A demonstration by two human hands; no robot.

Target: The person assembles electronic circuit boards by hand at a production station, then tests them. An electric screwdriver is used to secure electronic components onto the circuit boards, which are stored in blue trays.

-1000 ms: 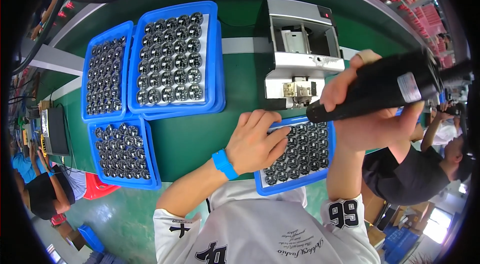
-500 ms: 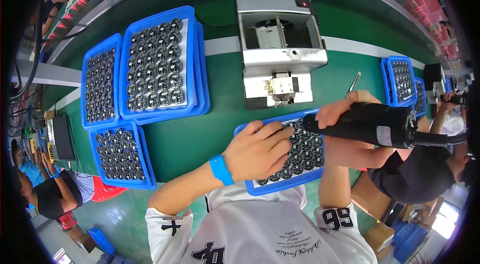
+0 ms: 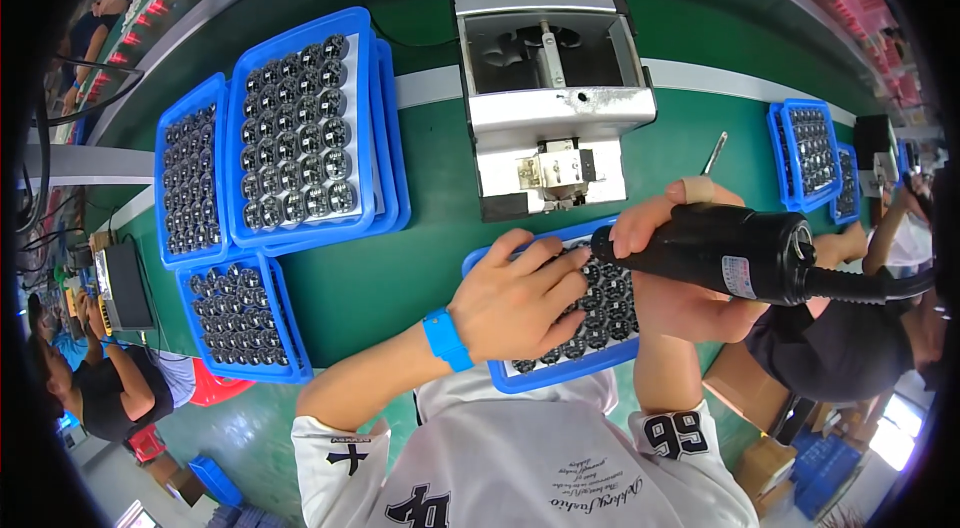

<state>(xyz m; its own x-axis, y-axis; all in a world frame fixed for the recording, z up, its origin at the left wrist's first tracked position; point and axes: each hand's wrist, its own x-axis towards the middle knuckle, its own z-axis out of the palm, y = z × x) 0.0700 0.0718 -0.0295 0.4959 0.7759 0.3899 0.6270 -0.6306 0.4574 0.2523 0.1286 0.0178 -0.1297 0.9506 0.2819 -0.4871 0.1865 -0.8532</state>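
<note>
Below the middle of the view a blue tray (image 3: 512,386) holds rows of small round black parts (image 3: 598,332). My left hand (image 3: 512,300), a blue band at its wrist, lies over the left side of this tray. Its fingers are apart and bent, with the tips touching the parts near the far edge. My right hand (image 3: 680,300) is wrapped round a black electric screwdriver (image 3: 700,248) with a thick cable at its right end. The screwdriver's tip end points left, close to my left fingertips. A thin metal tool (image 3: 715,154) sticks out beyond my right hand; whether I hold it is hidden.
Ahead stands a silver screw feeder (image 3: 560,113). Stacked blue trays (image 3: 376,198) of similar parts stand at the left, with a smaller tray stack (image 3: 292,323) nearer. More blue trays (image 3: 836,173) are at the far right, near a co-worker (image 3: 830,348).
My right hand and the screwdriver have shifted slightly left, nearer my left fingers. The left hand stays at the tray. The whole view has moved a little.
</note>
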